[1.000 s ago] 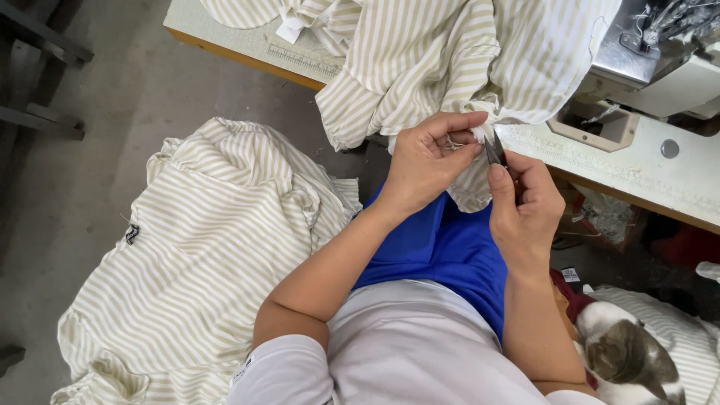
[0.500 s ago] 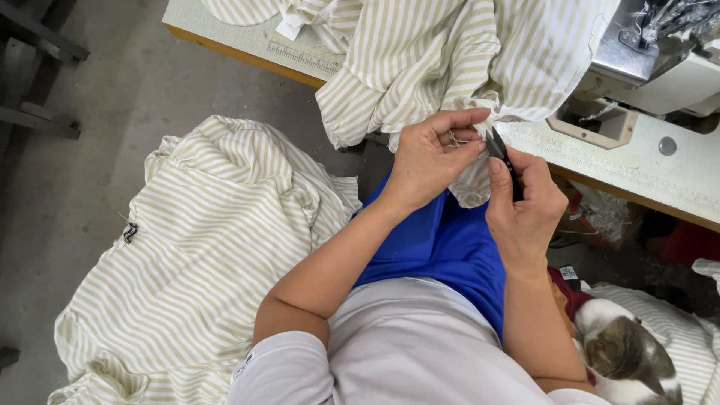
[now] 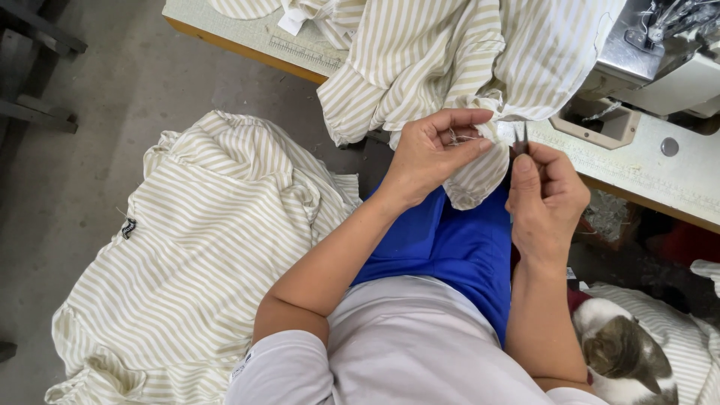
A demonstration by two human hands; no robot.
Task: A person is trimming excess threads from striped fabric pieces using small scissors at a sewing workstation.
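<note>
Thread trimming looks under way: the left hand (image 3: pixel 431 154) pinches loose threads at a fold of the beige-striped cotton garment (image 3: pixel 450 60) hanging off the surface (image 3: pixel 645 169); the right hand's (image 3: pixel 547 199) grip is closed around small dark metal snips (image 3: pixel 520 141), which must next meet those threads.

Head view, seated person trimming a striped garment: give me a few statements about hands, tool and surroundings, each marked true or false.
1. The left hand pinches the striped garment. True.
2. The right hand holds small snips pointing up. True.
3. The snips are in the left hand. False: the right hand holds them.
4. A cat lies at the person's right. True.
5. The pile of striped fabric on the floor is plain blue. False: it is cream with tan stripes.
</note>
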